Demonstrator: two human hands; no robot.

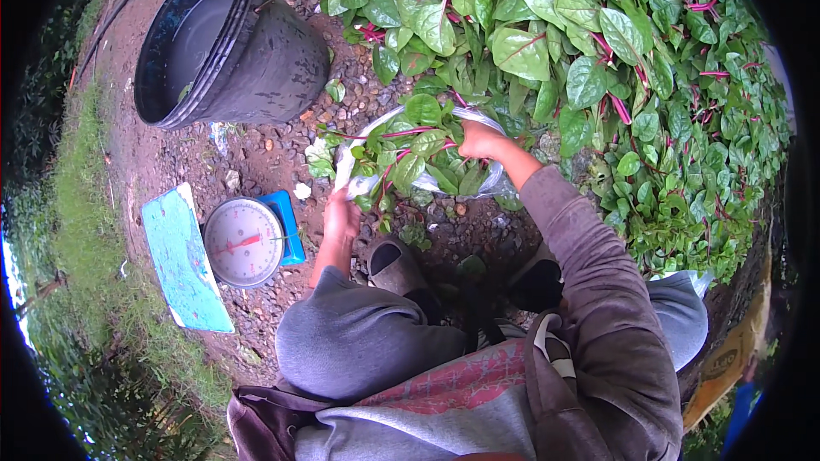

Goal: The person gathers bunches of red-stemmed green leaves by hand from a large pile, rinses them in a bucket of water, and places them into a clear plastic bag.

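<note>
A clear plastic bag with a whitish rim is held with its mouth spread. My left hand is closed on the near left side of that rim. Inside the mouth lie red-stemmed Malabar spinach sprigs, some leaves poking out over the left edge. My right hand reaches into the mouth at the right, closed at the end of a red stem; its fingertips are partly hidden. Beyond both hands spreads a large heap of the same spinach.
A dark bucket stack leans at the upper left. Left of my knee lies a dial scale with a blue body and a worn pale-blue plate. My sandalled feet stand on gravelly soil. Grass borders the left; a cardboard piece lies right.
</note>
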